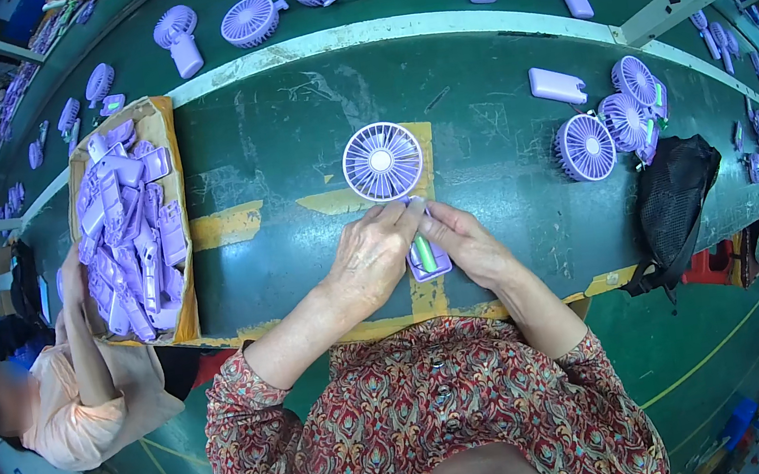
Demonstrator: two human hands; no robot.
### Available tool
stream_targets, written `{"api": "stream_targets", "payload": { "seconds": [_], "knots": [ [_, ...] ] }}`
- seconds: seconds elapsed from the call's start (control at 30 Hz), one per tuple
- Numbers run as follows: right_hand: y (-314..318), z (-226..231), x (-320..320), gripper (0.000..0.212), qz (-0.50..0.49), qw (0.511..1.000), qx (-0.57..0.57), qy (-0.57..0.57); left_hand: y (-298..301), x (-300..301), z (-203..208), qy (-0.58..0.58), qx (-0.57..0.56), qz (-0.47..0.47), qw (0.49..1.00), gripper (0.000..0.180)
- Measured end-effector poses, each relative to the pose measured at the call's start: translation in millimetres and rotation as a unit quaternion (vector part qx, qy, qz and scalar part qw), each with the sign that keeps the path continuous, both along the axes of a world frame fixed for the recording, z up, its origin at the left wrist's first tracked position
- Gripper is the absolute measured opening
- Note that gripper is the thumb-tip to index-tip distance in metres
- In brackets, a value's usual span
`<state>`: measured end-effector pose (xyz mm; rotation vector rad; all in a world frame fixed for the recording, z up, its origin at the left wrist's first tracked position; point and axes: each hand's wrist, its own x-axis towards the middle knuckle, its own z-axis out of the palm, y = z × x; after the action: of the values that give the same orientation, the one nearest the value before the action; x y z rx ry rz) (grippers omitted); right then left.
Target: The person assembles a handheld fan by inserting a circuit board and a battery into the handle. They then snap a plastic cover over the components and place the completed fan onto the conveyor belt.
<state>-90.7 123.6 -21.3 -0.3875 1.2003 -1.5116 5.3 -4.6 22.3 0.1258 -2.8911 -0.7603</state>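
A purple handheld fan (382,162) lies on the green bench in front of me, its round grille pointing away. Its opened handle, a purple half shell (432,268) with a green cylindrical battery (425,252) inside, points toward me. My left hand (373,249) closes over the neck of the handle, just below the grille. From the other side my right hand (465,243) grips the same handle, thumb and fingers near its top. The fingertips of both hands meet there, and whatever small part lies under them is hidden.
A cardboard box (185,291) of purple handle shells stands at the left, beside a seated co-worker (85,400). Several fan heads (586,148) and a purple handle cover (558,85) lie at the right, near a black mesh bag (676,198). More fans (179,43) sit beyond the white rail (353,37).
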Motion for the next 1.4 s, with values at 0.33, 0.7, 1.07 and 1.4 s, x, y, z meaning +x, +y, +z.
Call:
{"api": "stream_targets", "payload": {
  "seconds": [0.33,0.7,1.07,1.4],
  "knots": [
    [-13.4,-8.6,-0.8,0.033,-0.03,0.995,0.039,-0.083,-30.2,40.4,2.5,0.047,0.09,0.222,0.97,0.026],
    [-1.8,4.8,4.7,0.033,-0.04,0.997,0.045,-0.056,-151.6,111.3,21.4,0.079,-0.149,0.404,0.899,0.017],
    [-15.4,4.0,4.4,0.033,-0.039,0.993,0.038,-0.106,-308.4,121.6,-31.9,-0.082,-0.374,0.276,0.881,0.033],
    [-14.7,-2.7,3.0,0.034,-0.062,0.989,0.028,-0.132,-124.5,64.7,21.2,0.195,0.37,0.319,0.85,0.045]
  ]
}}
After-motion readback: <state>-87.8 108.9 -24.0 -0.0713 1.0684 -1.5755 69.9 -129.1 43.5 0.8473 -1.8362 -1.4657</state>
